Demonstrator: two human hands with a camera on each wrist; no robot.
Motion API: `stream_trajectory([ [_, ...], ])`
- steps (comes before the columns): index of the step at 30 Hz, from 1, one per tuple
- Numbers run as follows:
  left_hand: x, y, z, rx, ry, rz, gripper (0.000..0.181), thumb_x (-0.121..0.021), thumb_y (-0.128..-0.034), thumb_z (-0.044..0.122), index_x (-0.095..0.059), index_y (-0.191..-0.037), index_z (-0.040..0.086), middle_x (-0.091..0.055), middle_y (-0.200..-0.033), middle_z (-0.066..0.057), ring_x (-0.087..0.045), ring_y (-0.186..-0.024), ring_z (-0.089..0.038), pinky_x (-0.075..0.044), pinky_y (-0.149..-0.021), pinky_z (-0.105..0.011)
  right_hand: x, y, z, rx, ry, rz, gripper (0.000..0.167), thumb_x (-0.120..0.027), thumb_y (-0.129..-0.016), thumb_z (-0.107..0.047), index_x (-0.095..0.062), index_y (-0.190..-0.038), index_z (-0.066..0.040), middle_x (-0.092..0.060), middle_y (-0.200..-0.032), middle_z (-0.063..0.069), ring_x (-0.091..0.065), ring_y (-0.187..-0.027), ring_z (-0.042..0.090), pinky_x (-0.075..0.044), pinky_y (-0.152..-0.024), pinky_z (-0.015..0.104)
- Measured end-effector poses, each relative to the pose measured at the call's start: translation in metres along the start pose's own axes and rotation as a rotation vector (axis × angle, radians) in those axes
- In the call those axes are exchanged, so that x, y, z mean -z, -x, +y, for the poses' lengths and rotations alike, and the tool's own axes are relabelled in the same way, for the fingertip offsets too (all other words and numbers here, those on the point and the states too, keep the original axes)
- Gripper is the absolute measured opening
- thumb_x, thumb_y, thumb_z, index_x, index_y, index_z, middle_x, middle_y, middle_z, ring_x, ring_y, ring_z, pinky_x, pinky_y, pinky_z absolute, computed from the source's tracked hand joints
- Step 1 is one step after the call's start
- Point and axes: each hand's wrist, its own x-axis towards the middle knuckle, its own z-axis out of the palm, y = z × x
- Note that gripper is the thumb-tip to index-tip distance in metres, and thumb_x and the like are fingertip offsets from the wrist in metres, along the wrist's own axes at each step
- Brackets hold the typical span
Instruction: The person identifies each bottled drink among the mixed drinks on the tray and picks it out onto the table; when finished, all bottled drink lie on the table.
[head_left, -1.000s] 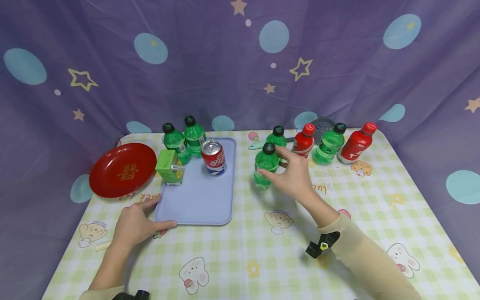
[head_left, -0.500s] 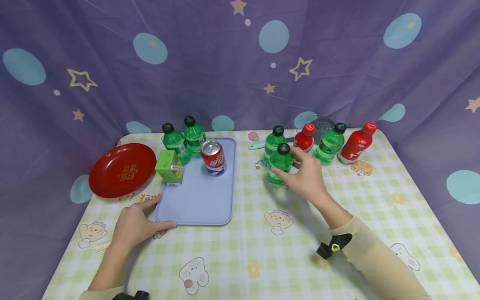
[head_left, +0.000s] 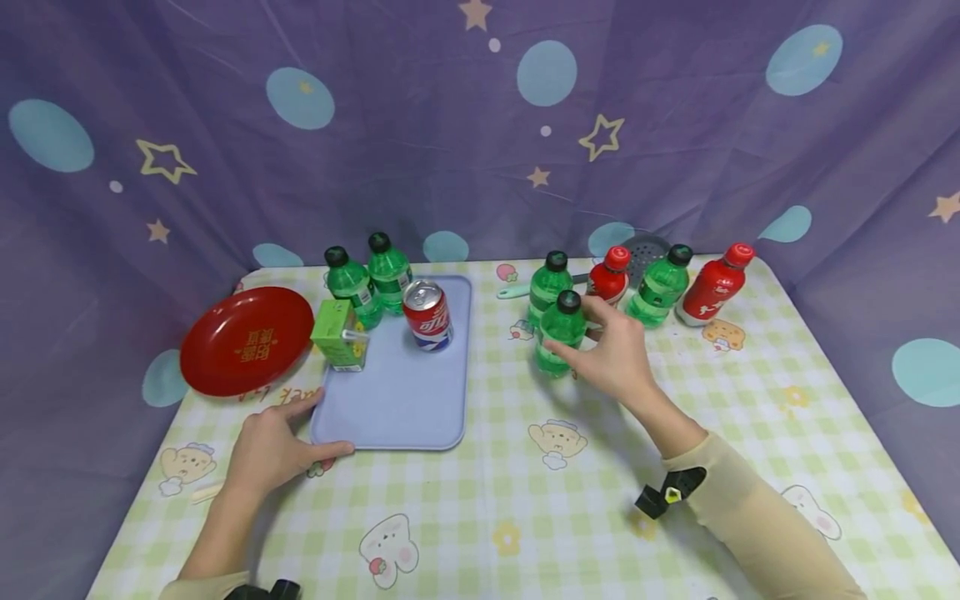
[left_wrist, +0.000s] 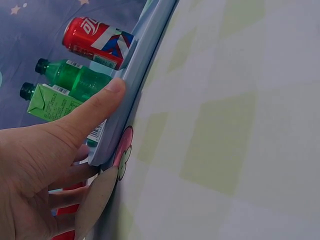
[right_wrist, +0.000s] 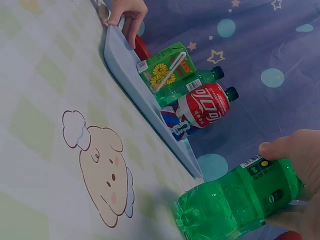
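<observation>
My right hand grips a green soda bottle with a black cap, thumb and fingers on opposite sides. The bottle's base is at or just above the tablecloth, in front of another green bottle. At the near left corner of a light blue tray, my left hand holds the rim between thumb and fingers. On the tray are a red cola can, a green juice box with a straw, and two green bottles at the back left.
A red plate lies left of the tray. Right of my held bottle stand a red-capped bottle, a green bottle and a red bottle. Behind them lies a grey slotted utensil. A patterned curtain hangs behind the table.
My right hand has carried the green bottle rightward, away from the tray, then slightly lower over the last half second. My left hand and the tray have stayed put.
</observation>
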Motion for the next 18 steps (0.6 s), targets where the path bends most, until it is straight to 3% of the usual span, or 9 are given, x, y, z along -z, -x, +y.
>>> stream_trajectory([
  [12,0.0011,-0.0005,0.001,0.003,-0.005,-0.017,0.107,-0.096,-0.0649,0.066,-0.063,-0.146,0.004,-0.062,-0.142,-0.03,-0.062,-0.131,-0.052,-0.055,-0.102,-0.067,0.0003,-0.0033,0.003,0.08,0.129,-0.037,0.061,-0.098,-0.076,-0.033,-0.066,-0.122,-0.007,-0.074,-0.113,0.011,-0.072,-0.103,0.03,-0.065,-0.085,0.051],
  [18,0.0022,-0.0003,0.0019,-0.001,-0.007,-0.022,0.106,-0.096,-0.0653,0.065,-0.064,-0.145,0.003,-0.062,-0.141,-0.032,-0.063,-0.13,-0.051,-0.055,-0.101,-0.067,0.0001,-0.0013,0.0015,0.09,0.142,-0.036,0.061,-0.098,-0.075,-0.035,-0.065,-0.117,-0.007,-0.071,-0.108,0.009,-0.07,-0.098,0.028,-0.066,-0.078,0.047],
])
